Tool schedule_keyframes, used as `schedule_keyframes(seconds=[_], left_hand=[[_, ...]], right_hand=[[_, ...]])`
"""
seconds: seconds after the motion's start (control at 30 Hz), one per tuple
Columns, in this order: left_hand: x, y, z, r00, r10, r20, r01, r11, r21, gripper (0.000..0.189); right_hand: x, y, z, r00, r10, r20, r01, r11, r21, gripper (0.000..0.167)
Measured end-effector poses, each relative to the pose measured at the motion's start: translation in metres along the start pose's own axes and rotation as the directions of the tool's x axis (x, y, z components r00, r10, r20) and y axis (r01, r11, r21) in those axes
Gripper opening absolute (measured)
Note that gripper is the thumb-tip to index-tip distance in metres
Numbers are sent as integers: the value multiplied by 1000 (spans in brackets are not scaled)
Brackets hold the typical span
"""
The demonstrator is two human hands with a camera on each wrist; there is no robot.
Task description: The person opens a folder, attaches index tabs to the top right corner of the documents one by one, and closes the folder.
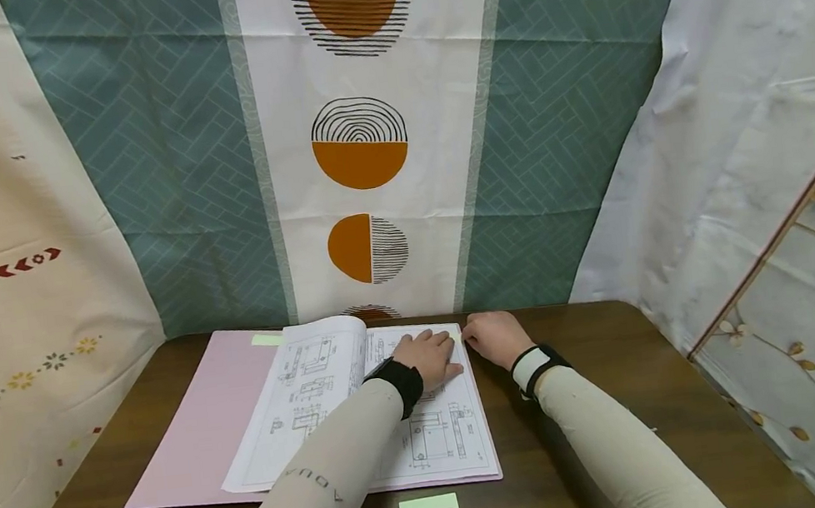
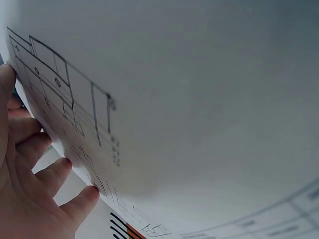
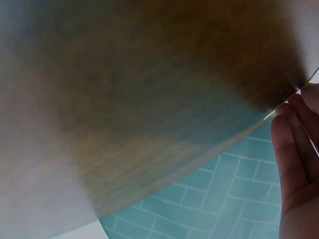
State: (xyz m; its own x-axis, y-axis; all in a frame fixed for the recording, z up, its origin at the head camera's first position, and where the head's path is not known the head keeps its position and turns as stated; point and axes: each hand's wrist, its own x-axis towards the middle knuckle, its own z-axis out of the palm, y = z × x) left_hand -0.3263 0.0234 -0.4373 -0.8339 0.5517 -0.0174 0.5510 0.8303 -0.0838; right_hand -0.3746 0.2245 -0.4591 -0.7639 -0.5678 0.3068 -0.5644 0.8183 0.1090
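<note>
A pink folder [image 1: 186,430] lies spread on the table, with printed pages of technical line drawings inside. My left hand [image 1: 429,359] rests on the upper part of the right-hand page [image 1: 429,444], fingers spread. The left wrist view shows its fingertips [image 2: 89,194] against the paper. At that page's upper right edge, my right hand [image 1: 496,338] has its fingers curled and pinches a small pale slip [image 3: 269,116] that looks like a sticky note; the fingers hide most of it. The turned left-hand page [image 1: 304,408] bulges up near the fold.
A pale green sticky note pad [image 1: 429,506] lies below the folder's near edge. Another green sticky note [image 1: 266,340] shows at the folder's upper left. Brown table top [image 1: 598,333] surrounds the folder. Patterned cloth [image 1: 203,185] hangs behind the table and at both sides.
</note>
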Motion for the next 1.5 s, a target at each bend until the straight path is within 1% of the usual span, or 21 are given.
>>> schedule_keyframes(seconds=[0.03,0.23,0.3,0.43,0.57,0.67,0.77,0.87,1.03,1.17,1.27,1.33,1.4,1.5], left_hand=[[1,-1,0,1000,-6,-6,6,1000,2,61],[1,-2,-2,999,-49,12,49,998,-35,63],[2,-2,-2,998,-53,17,54,998,-35,63],[4,-1,1,1000,-19,9,19,1000,-4,62],[8,-4,13,998,53,-23,-51,997,59,63],[12,-8,22,994,95,-47,-91,992,92,62],[13,-9,23,993,106,-49,-101,991,90,61],[15,-8,20,996,84,-21,-82,994,71,62],[15,-5,13,1000,15,23,-16,999,49,65],[13,-2,6,1000,-17,13,17,999,32,64],[12,0,3,999,-39,2,39,999,13,64],[15,0,6,999,-54,1,54,999,8,64],[16,0,6,998,-68,8,68,998,7,64],[23,-2,10,996,-86,31,86,996,14,65]], right_hand=[[0,0,0,1000,-1,-5,1,1000,3,11],[0,-1,0,1000,-15,-14,15,1000,-7,10],[1,-1,0,1000,-13,-13,13,1000,-8,10],[1,-2,0,1000,7,-9,-7,1000,7,10],[2,0,0,1000,11,-4,-11,1000,8,10],[2,1,1,1000,2,-6,-2,1000,-8,9],[2,3,1,1000,-2,-8,2,1000,-20,9],[2,3,2,1000,-1,-6,1,1000,-15,9],[2,1,2,1000,-5,-8,5,1000,-2,8],[1,0,2,1000,5,-5,-5,1000,-5,7],[0,0,2,1000,14,0,-14,1000,-8,8],[0,0,3,1000,17,0,-17,1000,-7,9],[1,1,3,1000,13,-6,-13,1000,-9,10],[2,2,3,1000,9,-6,-9,1000,-5,10]])
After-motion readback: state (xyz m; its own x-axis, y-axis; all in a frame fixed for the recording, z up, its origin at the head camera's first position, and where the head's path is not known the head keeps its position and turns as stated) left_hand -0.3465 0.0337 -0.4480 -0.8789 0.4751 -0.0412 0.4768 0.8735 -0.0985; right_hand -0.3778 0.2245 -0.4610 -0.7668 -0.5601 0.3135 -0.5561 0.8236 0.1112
